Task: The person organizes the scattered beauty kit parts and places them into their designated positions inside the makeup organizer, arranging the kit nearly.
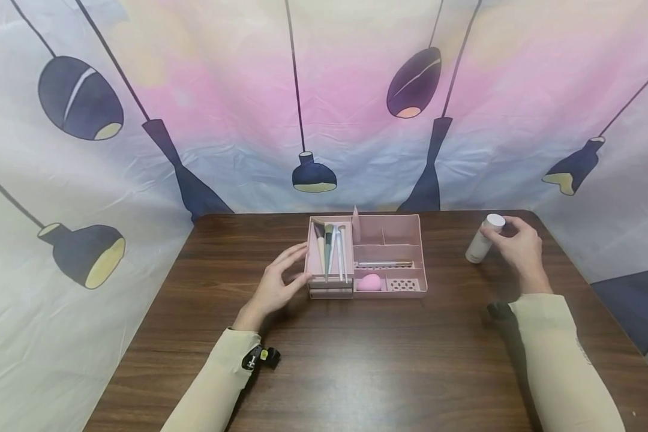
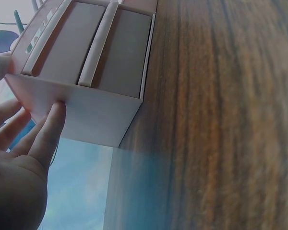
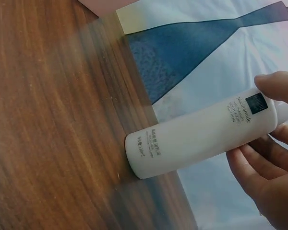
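A pink makeup organizer point(image 1: 387, 231) stands at the back middle of the table. Makeup brushes point(image 1: 328, 249) lie on its left top, a pink makeup sponge point(image 1: 369, 282) sits in a front compartment, and a slim pen-like item point(image 1: 384, 264) lies behind it. My left hand point(image 1: 275, 285) touches the organizer's left side, fingers extended and thumb near the front corner. Two drawers point(image 2: 120, 52) are closed in the left wrist view. At the right, my right hand point(image 1: 518, 246) grips a white lotion bottle point(image 3: 197, 136) near its cap, thumb opposite the fingers. The bottle tilts slightly, its base close to the tabletop.
The brown wooden table point(image 1: 383, 366) has its back edge right by a hanging cloth point(image 1: 237, 108) printed with lamps. A thin pink divider point(image 1: 356, 224) rises above the organizer. A dark wrist device point(image 1: 261, 357) sits on the left sleeve.
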The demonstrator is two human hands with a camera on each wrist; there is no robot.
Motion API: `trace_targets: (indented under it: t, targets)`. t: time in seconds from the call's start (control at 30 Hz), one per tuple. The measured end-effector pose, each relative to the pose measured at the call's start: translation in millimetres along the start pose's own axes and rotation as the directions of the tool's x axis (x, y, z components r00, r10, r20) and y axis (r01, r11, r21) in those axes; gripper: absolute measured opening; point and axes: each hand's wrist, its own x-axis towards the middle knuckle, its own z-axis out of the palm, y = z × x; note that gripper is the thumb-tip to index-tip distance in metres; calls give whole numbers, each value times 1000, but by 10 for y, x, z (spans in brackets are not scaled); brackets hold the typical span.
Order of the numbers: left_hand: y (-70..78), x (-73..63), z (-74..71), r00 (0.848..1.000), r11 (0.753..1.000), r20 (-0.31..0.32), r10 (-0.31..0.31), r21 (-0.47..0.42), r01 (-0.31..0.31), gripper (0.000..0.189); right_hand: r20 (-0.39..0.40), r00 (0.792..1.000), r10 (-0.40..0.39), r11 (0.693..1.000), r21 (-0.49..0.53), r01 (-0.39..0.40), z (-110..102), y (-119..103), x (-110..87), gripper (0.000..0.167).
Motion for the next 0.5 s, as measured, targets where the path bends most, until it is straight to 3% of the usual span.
trace_targets:
  t: [0.5]
  targets:
    - [-13, 1, 13, 1000, 999, 1, -3, -39, 3, 50, -34, 999, 33, 999, 29, -32, 12, -1, 8, 71]
